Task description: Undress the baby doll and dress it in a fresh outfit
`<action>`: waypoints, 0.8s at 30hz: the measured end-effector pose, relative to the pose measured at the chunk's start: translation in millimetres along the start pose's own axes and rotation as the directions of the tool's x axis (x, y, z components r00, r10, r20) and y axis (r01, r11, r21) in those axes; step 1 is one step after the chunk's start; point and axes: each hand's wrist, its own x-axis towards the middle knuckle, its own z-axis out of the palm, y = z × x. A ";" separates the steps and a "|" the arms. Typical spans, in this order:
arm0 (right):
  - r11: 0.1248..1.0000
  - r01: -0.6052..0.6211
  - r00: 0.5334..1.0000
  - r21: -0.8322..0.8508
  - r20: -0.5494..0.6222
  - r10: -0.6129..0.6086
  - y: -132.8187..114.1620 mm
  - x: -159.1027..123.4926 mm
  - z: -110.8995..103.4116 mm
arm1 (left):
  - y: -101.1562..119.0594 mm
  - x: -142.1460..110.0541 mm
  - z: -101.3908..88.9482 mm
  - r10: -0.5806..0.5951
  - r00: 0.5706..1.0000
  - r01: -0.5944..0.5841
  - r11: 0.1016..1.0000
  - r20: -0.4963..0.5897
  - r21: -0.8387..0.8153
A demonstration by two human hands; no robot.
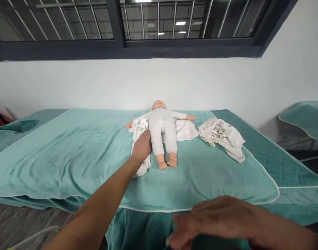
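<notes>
A baby doll point(162, 121) with a white cloth body lies on its back on a green blanket point(101, 156), its feet toward me. My left hand point(144, 144) rests flat against the doll's leg, fingers stretched out, on a white patterned baby garment point(139, 127). Another white part of cloth point(185, 130) shows from under the doll on the other side. In the foreground my right hand point(213, 218) hangs near the bed's front edge, blurred. Its fingers point down and are partly hidden, so what they hold, if anything, does not show.
A crumpled white patterned garment point(222, 135) lies on the blanket to the doll's right. Behind the bed rises a white wall point(101, 83) under a dark window frame point(190, 52). Another green-covered surface point(308, 119) stands at the far right.
</notes>
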 end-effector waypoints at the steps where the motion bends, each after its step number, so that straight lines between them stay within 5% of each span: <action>1: 1.000 -0.019 0.999 0.012 -0.051 0.019 3.6 2.0 -4.2 | -0.1 1.1 0.6 -0.035 0.999 0.035 0.999 0.018 0.008; 8: 0.993 -0.096 0.959 0.062 -0.260 0.109 47.9 31.4 -21.9 | -6.3 16.1 0.9 -0.363 0.925 0.354 0.930 0.109 0.095; 13: 0.976 -0.206 0.873 0.076 -0.435 0.218 73.1 50.9 -30.7 | -8.1 19.9 -3.1 -0.447 0.890 0.441 0.894 0.089 0.084; 15: 0.970 -0.226 0.821 0.090 -0.518 0.240 86.3 56.2 -39.3 | -6.9 15.7 -5.2 -0.388 0.921 0.387 0.921 0.028 0.045; 19: 0.975 -0.220 0.711 -0.023 -0.689 0.144 120.3 73.6 -78.2 | 0.9 8.4 -11.2 -0.107 0.994 0.100 0.968 -0.017 -0.231; 21: 0.952 -0.277 0.662 -0.134 -0.745 0.088 138.8 90.3 -110.1 | 8.7 12.1 -14.9 -0.176 0.984 0.165 0.885 0.014 -0.435; 24: 0.848 -0.413 0.588 -0.333 -0.808 -0.032 165.6 125.6 -168.8 | 23.9 27.7 -18.1 -0.404 0.899 0.398 0.598 0.166 -0.696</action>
